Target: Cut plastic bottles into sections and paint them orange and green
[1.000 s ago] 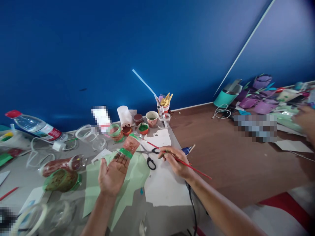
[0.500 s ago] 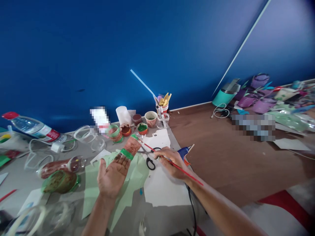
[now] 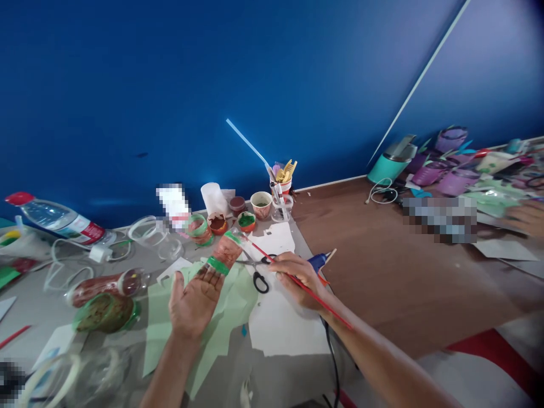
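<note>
My left hand (image 3: 196, 300) lies palm up with its fingers stretched inside a clear plastic bottle piece (image 3: 228, 252), which it holds up on them. Reddish-brown paint coats the piece, and green bands ring both ends. Dark smudges show on the fingers. A thin red paintbrush (image 3: 312, 293) is pinched in my right hand (image 3: 297, 277), its tip at the far green rim of the piece. Under the hands lie green paper (image 3: 170, 323), white paper (image 3: 289, 328) and black-handled scissors (image 3: 260, 282). Beyond the piece stand a cup of green paint (image 3: 246, 221) and a cup of brown paint (image 3: 217, 222).
Left are a red-capped water bottle (image 3: 55, 218), a brown-painted bottle (image 3: 104, 287) and a green-rimmed painted piece (image 3: 106, 313). A blue glue gun (image 3: 319, 262) with a cord lies right of my right hand. At the far right, another person's blurred hand (image 3: 530, 218) is by purple containers (image 3: 459, 181).
My right hand and the brush have shifted very slightly to the right. Another person's hand has come into view at the right edge. My left hand stays nearly still.
</note>
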